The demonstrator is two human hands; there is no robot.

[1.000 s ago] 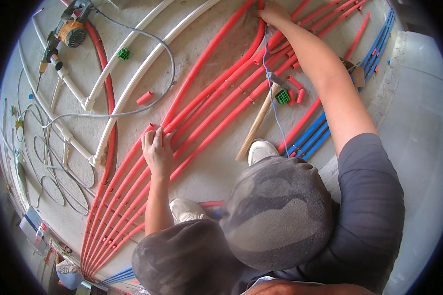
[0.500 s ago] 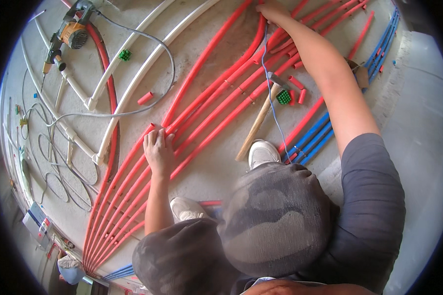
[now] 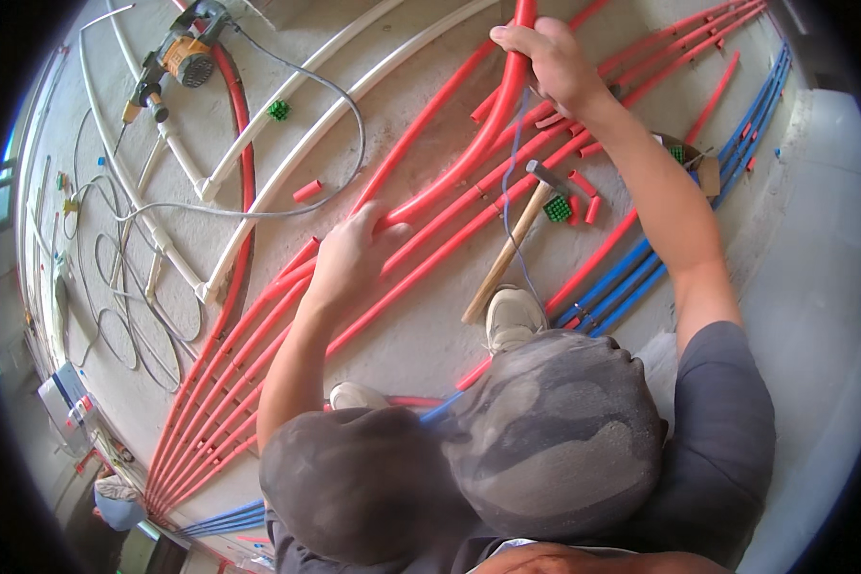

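Note:
My right hand [image 3: 557,72], in the upper middle, is closed around a red plastic pipe [image 3: 497,124], thumb across it. That pipe stands off the floor there and bends down toward my left hand [image 3: 352,256]. My left hand is closed on the lower stretch of the same pipe, its fingertips partly hidden. Other long red pipes [image 3: 450,222] lie side by side beneath, fanning together toward the lower left. A hammer [image 3: 512,251] with a wooden handle rests on the floor near my shoe, beside a cluster of green clips [image 3: 558,209].
A hammer drill [image 3: 189,59] with a grey cord lies at upper left, near white pipes [image 3: 298,148]. Blue pipes [image 3: 633,284] run along the right. Short red offcuts [image 3: 308,190] and a cardboard box [image 3: 708,176] sit around. Another person [image 3: 117,502] is at the far lower left.
My right hand has lifted the red pipe and drawn it nearer, bending it. My left hand has shifted right and closed on the pipe, where its fingers were spread before. The view has shifted slightly.

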